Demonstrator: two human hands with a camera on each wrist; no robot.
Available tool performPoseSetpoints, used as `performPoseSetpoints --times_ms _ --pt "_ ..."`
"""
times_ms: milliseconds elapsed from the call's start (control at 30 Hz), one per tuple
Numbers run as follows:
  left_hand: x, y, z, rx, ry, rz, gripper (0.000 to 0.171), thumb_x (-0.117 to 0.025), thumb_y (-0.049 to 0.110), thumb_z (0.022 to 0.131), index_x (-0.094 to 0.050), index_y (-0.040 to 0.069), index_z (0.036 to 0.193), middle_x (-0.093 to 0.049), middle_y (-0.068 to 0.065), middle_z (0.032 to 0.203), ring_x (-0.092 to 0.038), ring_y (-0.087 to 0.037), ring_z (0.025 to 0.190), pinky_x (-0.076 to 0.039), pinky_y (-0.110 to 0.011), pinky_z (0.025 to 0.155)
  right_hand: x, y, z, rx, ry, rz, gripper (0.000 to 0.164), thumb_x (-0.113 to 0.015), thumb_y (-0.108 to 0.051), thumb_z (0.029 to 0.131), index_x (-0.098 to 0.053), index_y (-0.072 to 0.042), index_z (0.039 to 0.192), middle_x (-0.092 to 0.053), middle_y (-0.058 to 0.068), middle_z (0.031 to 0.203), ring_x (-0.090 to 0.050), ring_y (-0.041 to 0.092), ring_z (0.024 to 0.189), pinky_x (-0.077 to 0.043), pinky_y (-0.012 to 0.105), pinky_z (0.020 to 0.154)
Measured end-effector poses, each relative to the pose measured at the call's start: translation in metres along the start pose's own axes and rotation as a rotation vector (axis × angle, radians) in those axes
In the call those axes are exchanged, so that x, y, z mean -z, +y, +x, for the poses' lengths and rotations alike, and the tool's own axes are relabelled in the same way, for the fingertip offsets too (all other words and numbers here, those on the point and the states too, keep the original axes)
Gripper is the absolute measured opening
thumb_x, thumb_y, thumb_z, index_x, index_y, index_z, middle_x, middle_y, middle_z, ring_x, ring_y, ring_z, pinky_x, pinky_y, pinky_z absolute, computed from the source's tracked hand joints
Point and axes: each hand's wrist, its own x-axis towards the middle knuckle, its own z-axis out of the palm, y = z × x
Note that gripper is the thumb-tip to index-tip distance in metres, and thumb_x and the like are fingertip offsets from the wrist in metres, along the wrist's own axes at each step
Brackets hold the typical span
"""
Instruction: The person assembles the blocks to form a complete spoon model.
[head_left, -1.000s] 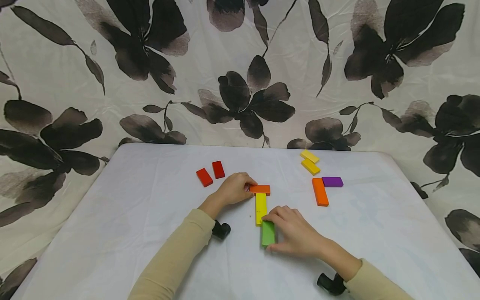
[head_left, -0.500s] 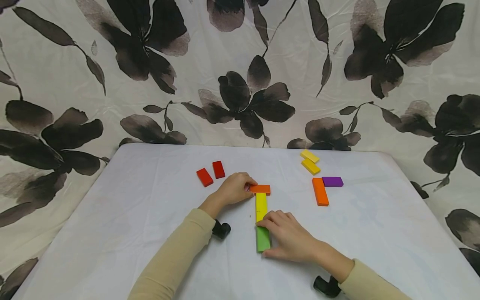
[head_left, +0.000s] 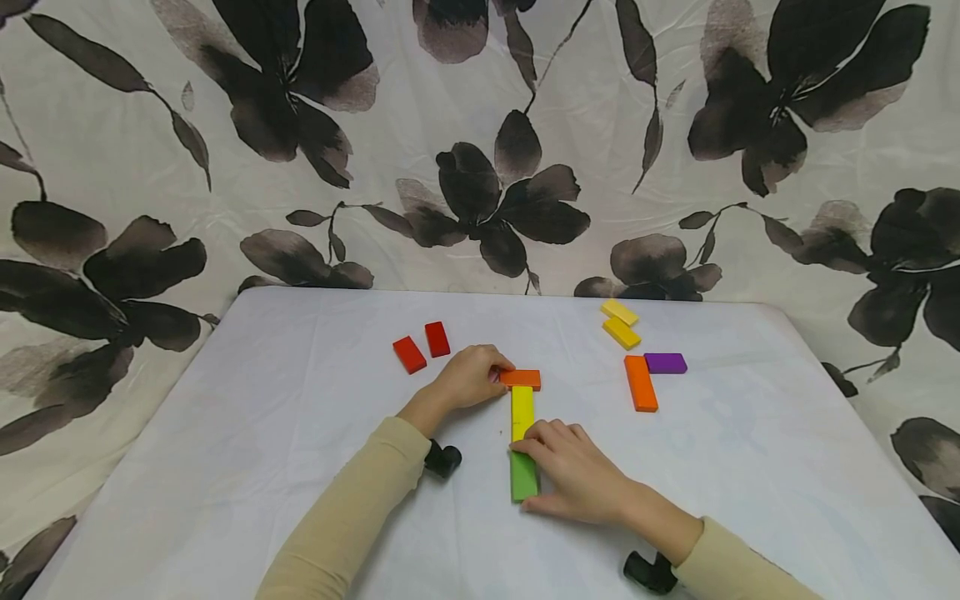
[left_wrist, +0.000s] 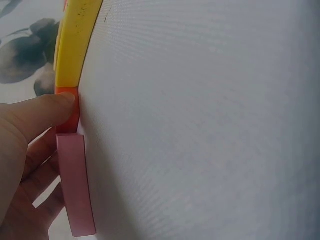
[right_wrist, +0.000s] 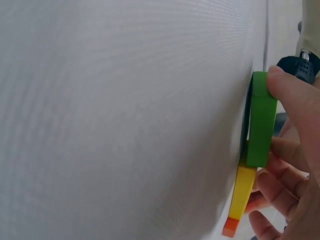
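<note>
My left hand (head_left: 471, 377) pinches the left end of an orange block (head_left: 525, 379) lying crosswise, thumb on its near side. A pink block (left_wrist: 75, 185), end to end with the orange one, shows in the left wrist view; in the head view that hand mostly hides it. From the orange block's near side a yellow block (head_left: 522, 410) runs lengthwise toward me. My right hand (head_left: 577, 475) grips a green block (head_left: 524, 479) lengthwise, thumb at its near end and fingers at its far end. The green block lines up with the yellow one, their meeting point partly covered by fingers.
Two red blocks (head_left: 409, 355) lie beyond the left hand. At the back right are two yellow blocks (head_left: 621, 334), an orange block (head_left: 641, 383) and a purple block (head_left: 666, 363). A floral cloth (head_left: 480, 200) hangs behind the white table (head_left: 300, 375).
My right hand has moved the green block left and toward me, from overlapping the yellow block's right side to in line with its near end. The left hand stays put.
</note>
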Motion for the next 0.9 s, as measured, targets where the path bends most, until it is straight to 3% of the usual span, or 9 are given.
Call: performPoseSetpoints --times_ms 567,900 --pt "-0.0005 0.0006 -0.0002 0.000 0.002 0.004 0.028 -0.072 0.017 0.079 -0.070 0.014 0.107 -0.064 0.001 0.098 -0.051 -0.013 0.083 -0.046 -0.021 0.078 0.0014 0.0017 -0.0022 -0.020 -0.055 -0.002 0.055 -0.070 -0.047 0.076 -0.056 -0.024 0.124 -0.049 -0.004 0.114 -0.042 0.012 0.100 -0.037 0.038 0.088" --pt "-0.0016 -0.0010 0.0005 -0.005 0.003 0.006 0.029 -0.072 0.018 0.079 -0.069 0.014 0.108 -0.064 0.001 0.098 -0.051 -0.013 0.083 -0.047 -0.021 0.078 0.0008 0.0017 -0.0022 -0.016 -0.045 -0.015 0.053 -0.070 -0.046 0.076 -0.058 -0.024 0.123 -0.049 -0.004 0.115 -0.042 0.012 0.101 -0.038 0.038 0.088"
